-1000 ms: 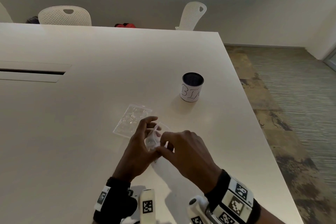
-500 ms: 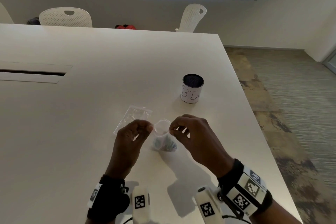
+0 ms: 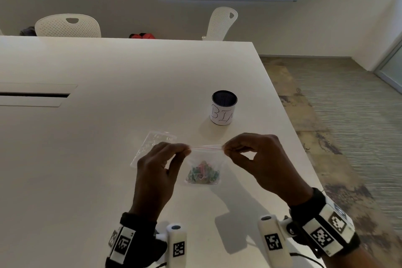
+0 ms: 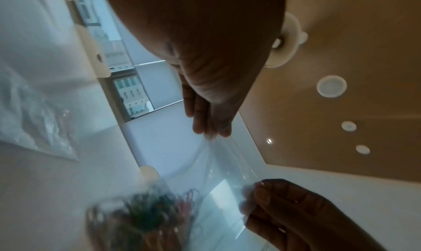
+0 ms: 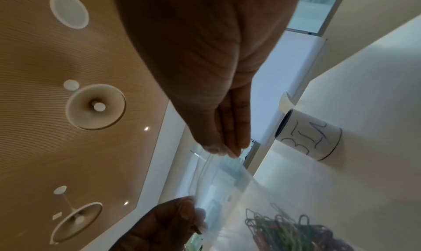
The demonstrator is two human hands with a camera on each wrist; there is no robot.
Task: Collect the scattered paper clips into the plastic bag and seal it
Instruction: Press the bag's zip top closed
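A small clear plastic bag (image 3: pixel 205 159) hangs between my hands above the table, its top edge pulled taut and flat. Coloured paper clips (image 3: pixel 203 173) sit bunched at its bottom, also seen as paper clips (image 5: pixel 291 229) and paper clips (image 4: pixel 145 219) in the wrist views. My left hand (image 3: pixel 185 149) pinches the bag's top left corner; my right hand (image 3: pixel 226 148) pinches the top right corner. In the left wrist view the left hand (image 4: pixel 212 130) pinches the bag (image 4: pixel 227 165); in the right wrist view the right hand (image 5: pixel 224 149) pinches the bag (image 5: pixel 225 179).
A second clear plastic bag (image 3: pixel 152 147) lies flat on the white table (image 3: pixel 87 159) behind my left hand. A cylindrical tin labelled BIN (image 3: pixel 223 107) stands beyond my right hand. The table's right edge (image 3: pixel 289 132) runs close by. White chairs (image 3: pixel 67 26) stand at the far side.
My hands have moved apart, pulling the bag's mouth from a round opening into a straight, flat line. The bag now hangs upright with the clips at the bottom.
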